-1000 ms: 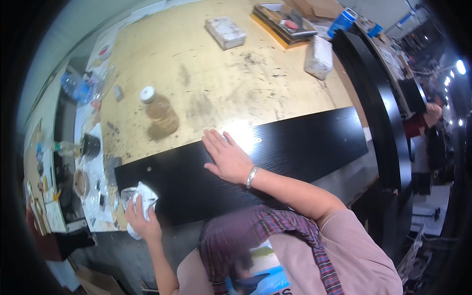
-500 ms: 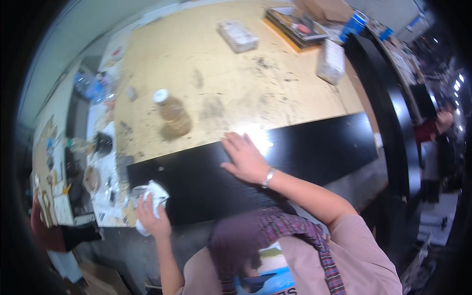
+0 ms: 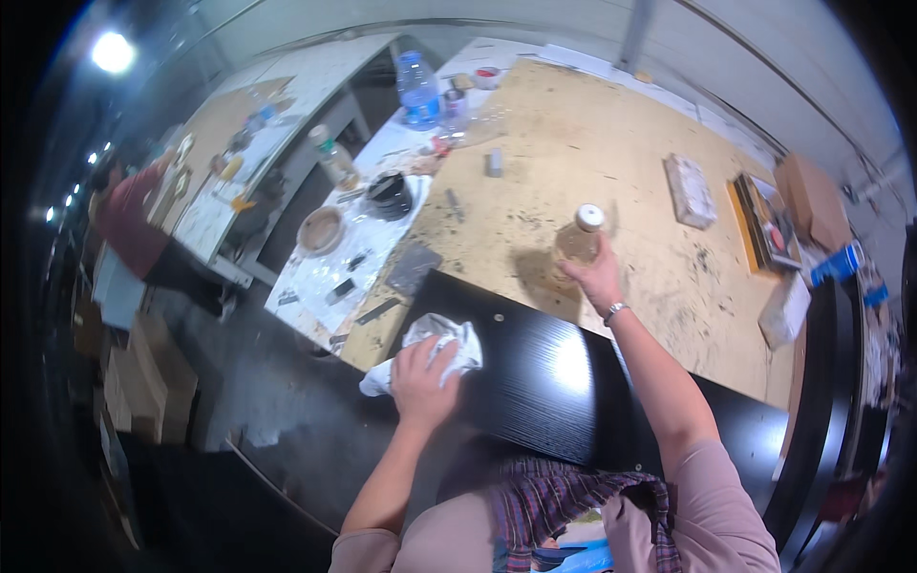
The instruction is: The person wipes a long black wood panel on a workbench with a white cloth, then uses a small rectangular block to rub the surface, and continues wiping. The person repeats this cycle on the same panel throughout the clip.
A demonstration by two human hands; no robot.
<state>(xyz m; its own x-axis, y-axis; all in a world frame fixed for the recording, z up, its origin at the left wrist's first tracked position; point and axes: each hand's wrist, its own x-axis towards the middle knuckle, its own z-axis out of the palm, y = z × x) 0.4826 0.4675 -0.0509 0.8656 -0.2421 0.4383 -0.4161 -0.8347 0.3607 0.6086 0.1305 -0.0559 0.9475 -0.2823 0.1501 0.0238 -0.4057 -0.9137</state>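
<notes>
A long glossy black board [image 3: 535,392] lies along the near edge of the table. My left hand [image 3: 424,384] is closed on a crumpled white cloth [image 3: 457,344], which rests at the board's left end and hangs partly over its edge. Farther in, my right hand [image 3: 598,279] reaches across the board, its fingers wrapped round a clear plastic bottle [image 3: 575,241] with a white cap and yellowish liquid. That bottle stands upright on the worn, light-brown tabletop [image 3: 611,115]. The far side of my right hand's grip is partly hidden by the bottle.
To the left are a black pot [image 3: 390,197], a round tub [image 3: 321,231] and a large water bottle [image 3: 418,91]. Wrapped white blocks [image 3: 690,191] and a shallow box [image 3: 764,224] sit at the right. Dark boards [image 3: 826,353] stand beyond. A person [image 3: 134,220] works at another table.
My right hand has moved off the black board and taken hold of the bottle. The left hand still keeps the cloth at the board's left end. The view has turned left.
</notes>
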